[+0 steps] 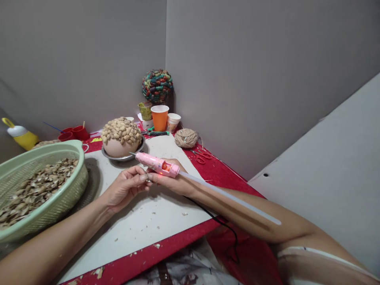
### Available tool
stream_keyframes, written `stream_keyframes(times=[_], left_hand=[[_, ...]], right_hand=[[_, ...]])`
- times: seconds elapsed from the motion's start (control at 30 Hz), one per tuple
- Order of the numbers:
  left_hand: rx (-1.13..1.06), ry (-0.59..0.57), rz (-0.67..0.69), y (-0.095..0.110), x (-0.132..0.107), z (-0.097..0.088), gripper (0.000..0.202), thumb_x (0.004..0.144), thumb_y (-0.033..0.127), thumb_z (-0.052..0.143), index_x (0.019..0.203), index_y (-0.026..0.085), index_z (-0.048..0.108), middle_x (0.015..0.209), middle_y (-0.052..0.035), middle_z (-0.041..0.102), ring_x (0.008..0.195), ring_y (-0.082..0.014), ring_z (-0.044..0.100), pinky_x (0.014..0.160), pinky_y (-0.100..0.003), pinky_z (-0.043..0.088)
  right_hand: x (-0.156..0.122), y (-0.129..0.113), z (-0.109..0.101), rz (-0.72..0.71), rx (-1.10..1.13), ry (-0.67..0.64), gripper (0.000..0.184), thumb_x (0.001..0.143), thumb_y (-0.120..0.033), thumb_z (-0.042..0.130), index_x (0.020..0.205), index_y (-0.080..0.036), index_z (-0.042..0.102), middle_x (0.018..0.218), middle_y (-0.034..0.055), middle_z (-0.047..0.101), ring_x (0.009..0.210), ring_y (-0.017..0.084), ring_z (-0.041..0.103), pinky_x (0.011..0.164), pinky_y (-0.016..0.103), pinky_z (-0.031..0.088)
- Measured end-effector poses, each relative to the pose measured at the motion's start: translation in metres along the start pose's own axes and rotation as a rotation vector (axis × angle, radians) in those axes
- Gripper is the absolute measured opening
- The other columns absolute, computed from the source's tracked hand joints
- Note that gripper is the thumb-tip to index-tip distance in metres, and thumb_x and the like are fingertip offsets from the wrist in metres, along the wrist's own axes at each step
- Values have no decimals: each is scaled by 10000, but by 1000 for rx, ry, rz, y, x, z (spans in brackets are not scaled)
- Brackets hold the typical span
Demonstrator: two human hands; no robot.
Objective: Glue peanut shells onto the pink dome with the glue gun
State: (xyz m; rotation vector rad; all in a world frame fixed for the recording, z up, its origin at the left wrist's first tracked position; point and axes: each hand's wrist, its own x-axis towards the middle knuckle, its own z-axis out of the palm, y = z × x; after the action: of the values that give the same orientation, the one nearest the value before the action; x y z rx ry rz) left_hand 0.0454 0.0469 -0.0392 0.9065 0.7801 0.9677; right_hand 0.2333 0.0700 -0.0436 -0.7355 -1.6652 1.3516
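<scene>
My left hand (130, 186) is closed, pinching a small peanut shell (147, 179) between thumb and fingertips. My right hand (170, 180) meets it there, its thumb and finger touching the same shell. A pink hot glue gun (157, 163) rests in my right hand, nozzle pointing left, with an orange light glowing. From its rear a long translucent glue stick (237, 200) reaches back over my forearm. Just beyond stands a ball (114, 147) in a metal bowl (121, 159), its upper half covered with peanut shells (121, 130). Some of my right fingers are hidden behind the gun.
At left sits a green basket (80, 174) of peanut shells. White board (139, 225) with shell crumbs lies on red cloth (184, 237). Behind are twine (186, 137), red scissors (201, 156), an orange cup (160, 118) and a colourful ball (157, 86). A black cord (219, 221) hangs under my right arm.
</scene>
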Motion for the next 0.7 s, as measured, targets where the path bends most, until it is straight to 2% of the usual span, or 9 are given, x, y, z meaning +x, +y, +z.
stream_keyframes(times=[0.1,0.2,0.37,0.53,0.7], left_hand=[[-27,-2,-16,-1,0,-2,240,685,246,908,735,128,705,722,-32,716,667,-107,665,638,-188,567],[-65,-12,-37,-1,-1,-3,237,689,246,909,761,116,725,728,-39,720,670,-100,671,652,-179,574],[-140,-25,-70,-3,1,-5,237,669,183,916,768,131,707,737,-39,736,679,-122,707,661,-196,589],[-151,-55,-70,-8,3,-9,202,723,160,874,786,126,686,742,-50,734,669,-120,703,668,-202,588],[-138,-8,-40,-1,3,-11,247,696,173,892,754,133,655,717,-21,697,660,-118,691,647,-203,587]], right_hand=[[0,1,-1,-17,-5,-28,245,814,-369,748,921,-161,679,718,-20,589,644,114,511,619,259,441],[0,2,-2,-27,-35,-1,201,827,-350,734,868,-164,671,714,-16,579,642,114,497,615,260,429],[-1,5,-3,-45,-96,-3,212,839,-353,711,895,-154,664,724,-16,571,644,113,494,612,253,422],[1,3,-3,-43,-62,-31,246,792,-358,765,758,-180,598,683,-20,559,612,114,471,599,259,436],[0,2,-6,-25,-67,-15,226,827,-382,739,886,-175,668,752,-6,574,670,122,492,635,261,447]])
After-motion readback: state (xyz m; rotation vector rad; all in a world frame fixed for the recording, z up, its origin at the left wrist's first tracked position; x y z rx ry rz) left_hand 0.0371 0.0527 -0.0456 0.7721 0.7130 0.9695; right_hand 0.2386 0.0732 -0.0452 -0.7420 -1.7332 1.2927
